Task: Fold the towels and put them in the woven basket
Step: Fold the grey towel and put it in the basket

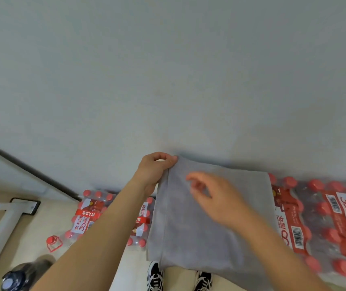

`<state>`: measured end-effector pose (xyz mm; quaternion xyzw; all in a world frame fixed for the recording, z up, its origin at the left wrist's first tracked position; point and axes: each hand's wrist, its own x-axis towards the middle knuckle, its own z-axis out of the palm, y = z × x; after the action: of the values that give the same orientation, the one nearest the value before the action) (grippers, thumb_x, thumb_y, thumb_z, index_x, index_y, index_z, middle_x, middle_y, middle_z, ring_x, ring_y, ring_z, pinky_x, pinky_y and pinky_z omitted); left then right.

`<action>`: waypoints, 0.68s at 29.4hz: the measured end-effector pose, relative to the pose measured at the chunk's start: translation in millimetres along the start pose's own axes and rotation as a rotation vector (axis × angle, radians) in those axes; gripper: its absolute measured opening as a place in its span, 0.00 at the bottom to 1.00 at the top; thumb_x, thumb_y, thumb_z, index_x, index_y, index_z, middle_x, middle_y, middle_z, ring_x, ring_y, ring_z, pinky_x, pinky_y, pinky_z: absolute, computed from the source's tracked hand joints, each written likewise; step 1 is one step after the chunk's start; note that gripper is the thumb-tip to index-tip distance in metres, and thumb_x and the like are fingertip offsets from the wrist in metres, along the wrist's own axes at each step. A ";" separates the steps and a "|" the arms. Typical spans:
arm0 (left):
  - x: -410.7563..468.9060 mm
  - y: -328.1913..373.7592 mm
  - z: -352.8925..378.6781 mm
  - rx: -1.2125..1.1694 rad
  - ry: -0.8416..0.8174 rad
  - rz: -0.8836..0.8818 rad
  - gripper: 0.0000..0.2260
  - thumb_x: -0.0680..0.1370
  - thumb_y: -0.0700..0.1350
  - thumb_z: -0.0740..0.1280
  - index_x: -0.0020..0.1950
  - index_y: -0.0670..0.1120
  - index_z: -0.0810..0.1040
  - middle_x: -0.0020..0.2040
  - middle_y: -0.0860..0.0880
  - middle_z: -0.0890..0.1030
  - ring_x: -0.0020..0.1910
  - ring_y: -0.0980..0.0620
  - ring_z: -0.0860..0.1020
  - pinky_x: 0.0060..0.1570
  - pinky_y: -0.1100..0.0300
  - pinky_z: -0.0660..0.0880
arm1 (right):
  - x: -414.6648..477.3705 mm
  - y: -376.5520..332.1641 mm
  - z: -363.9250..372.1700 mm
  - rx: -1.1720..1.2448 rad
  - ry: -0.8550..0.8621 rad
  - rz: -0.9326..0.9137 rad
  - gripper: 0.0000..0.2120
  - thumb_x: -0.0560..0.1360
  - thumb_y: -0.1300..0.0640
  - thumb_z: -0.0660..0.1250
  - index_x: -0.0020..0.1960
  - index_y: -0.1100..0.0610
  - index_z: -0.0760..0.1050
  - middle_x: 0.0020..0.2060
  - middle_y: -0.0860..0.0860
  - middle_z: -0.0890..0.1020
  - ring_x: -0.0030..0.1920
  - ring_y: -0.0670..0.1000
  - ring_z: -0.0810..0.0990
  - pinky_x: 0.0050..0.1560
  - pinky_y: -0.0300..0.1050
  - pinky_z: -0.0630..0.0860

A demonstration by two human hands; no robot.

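Towel (189, 238) hangs below my left grip (157, 166), pinched at its corner, presumably freeing my slack, empty right grip (210, 198) for folding.

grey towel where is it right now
In the head view the grey towel hangs lower centre, pinched at its top left corner by the left hand, with red-capped bottle packs on the floor behind it.

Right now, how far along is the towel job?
Done: the grey towel shows a lengthwise fold near its left edge, so folding has begun. In hand: the left hand pinches its top corner, holding it hanging; the right hand, blurred, is in front of it with loose fingers. Left: finishing folds and the basket, which is not in view.
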<state>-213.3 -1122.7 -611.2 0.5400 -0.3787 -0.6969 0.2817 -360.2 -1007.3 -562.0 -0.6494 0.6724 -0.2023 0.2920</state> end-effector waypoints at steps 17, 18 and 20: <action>-36.9 6.9 -5.0 -0.103 -0.110 0.037 0.07 0.73 0.34 0.71 0.49 0.44 0.83 0.34 0.47 0.81 0.30 0.54 0.74 0.33 0.64 0.73 | 55.6 7.1 3.5 0.207 0.341 -0.104 0.04 0.73 0.63 0.70 0.44 0.56 0.82 0.41 0.46 0.82 0.45 0.44 0.80 0.48 0.31 0.73; -35.2 6.6 -5.4 -0.040 -0.081 0.077 0.06 0.73 0.36 0.72 0.47 0.45 0.84 0.37 0.46 0.83 0.34 0.52 0.77 0.39 0.62 0.76 | 52.6 6.2 1.7 0.233 0.363 -0.095 0.05 0.73 0.63 0.69 0.44 0.55 0.81 0.40 0.45 0.81 0.44 0.44 0.80 0.47 0.32 0.74; -33.3 7.1 -4.7 0.009 -0.014 0.139 0.05 0.72 0.37 0.73 0.45 0.45 0.85 0.43 0.44 0.85 0.44 0.47 0.82 0.49 0.57 0.78 | 45.6 1.9 -3.9 0.340 0.321 -0.052 0.07 0.75 0.64 0.68 0.43 0.52 0.79 0.36 0.42 0.81 0.40 0.44 0.80 0.44 0.37 0.76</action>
<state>-200.3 -1101.0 -588.0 0.5087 -0.4206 -0.6777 0.3242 -363.6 -1052.8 -566.2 -0.5675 0.6493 -0.4210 0.2811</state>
